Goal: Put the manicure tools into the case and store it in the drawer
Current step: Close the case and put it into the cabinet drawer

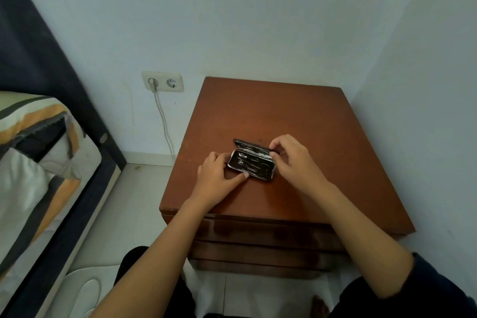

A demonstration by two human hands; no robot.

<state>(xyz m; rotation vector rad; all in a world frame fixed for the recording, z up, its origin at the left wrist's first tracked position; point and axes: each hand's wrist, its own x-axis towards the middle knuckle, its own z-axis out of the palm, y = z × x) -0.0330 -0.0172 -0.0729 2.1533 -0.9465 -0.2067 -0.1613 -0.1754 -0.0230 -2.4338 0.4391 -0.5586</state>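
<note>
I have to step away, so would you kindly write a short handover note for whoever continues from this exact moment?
Left hand: steadying the left end of the open manicure case, thumb at its front edge.
Right hand: fingers at the right end of the lid, which is half raised.
The case sits on top of the wooden nightstand. Metal tools lie inside it; none are loose on the top.
Done: tools appear packed.
Left: shut the lid, open a drawer (all closed now), put the case in.
</note>
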